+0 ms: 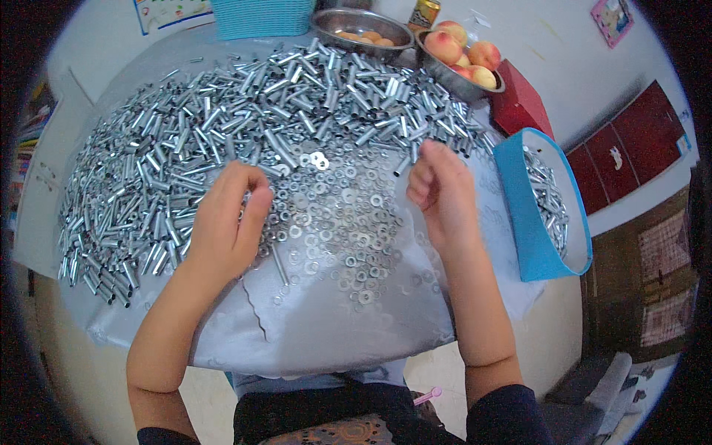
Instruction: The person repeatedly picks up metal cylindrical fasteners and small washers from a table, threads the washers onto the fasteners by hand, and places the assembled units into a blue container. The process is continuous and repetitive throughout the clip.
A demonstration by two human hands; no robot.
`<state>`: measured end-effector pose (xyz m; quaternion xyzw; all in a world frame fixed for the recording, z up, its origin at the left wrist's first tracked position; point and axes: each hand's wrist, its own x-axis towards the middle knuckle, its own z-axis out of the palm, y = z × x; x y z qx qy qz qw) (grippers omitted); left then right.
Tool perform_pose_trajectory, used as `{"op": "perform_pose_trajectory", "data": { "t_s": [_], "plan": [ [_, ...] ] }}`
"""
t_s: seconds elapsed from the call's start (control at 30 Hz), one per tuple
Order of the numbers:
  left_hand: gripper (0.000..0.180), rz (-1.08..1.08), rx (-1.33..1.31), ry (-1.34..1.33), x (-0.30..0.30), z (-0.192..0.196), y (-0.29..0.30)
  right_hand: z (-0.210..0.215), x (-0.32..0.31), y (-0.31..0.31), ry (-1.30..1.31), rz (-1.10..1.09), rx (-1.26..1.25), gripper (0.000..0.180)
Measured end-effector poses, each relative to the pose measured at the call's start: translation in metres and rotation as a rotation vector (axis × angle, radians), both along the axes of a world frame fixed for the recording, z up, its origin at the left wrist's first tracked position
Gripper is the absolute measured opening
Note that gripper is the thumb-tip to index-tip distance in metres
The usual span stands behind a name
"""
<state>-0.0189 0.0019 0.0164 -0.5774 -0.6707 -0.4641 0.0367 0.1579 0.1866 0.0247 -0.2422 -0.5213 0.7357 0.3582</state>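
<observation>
My left hand (231,219) is closed at the left border of the washers, its fingers curled beside a heap of short metal tubes (222,122). What lies inside those fingers, if anything, is hidden. To the right, my right hand (447,196) is also closed, thumb and fingertips drawn together above the table; I cannot make out anything in them. One metal tube (402,165) lies just left of its fingers. Flat metal washers (363,239) are spread between the two hands. A longer thin metal tube (279,265) rests near my left hand.
At the right edge stands a blue bin (523,222) containing metal tubes. Along the back are a blue basket (263,18), a metal bowl (363,24) of round brownish items, a bowl of peaches (460,81), a can (424,13) and a red box (521,100).
</observation>
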Motion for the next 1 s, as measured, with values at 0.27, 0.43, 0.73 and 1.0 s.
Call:
{"op": "perform_pose_trajectory", "data": {
  "t_s": [0.27,0.43,0.73,1.0],
  "plan": [
    [0.02,0.259,-0.096,0.174,-0.045,0.011,-0.005,-0.018,-0.018,-0.049,-0.328,0.57,1.408,0.016],
    [0.025,0.271,-0.261,0.1,-0.058,0.015,-0.012,-0.023,-0.023,-0.078,-0.308,0.627,1.67,0.039],
    [0.015,0.019,-0.373,-0.203,-0.054,0.02,-0.02,-0.018,-0.024,-0.078,-0.403,0.541,1.743,0.025],
    [0.026,0.044,-0.204,0.534,-0.06,-0.022,-0.008,-0.008,-0.022,-0.084,-0.497,0.642,1.259,0.018]
  ]
}}
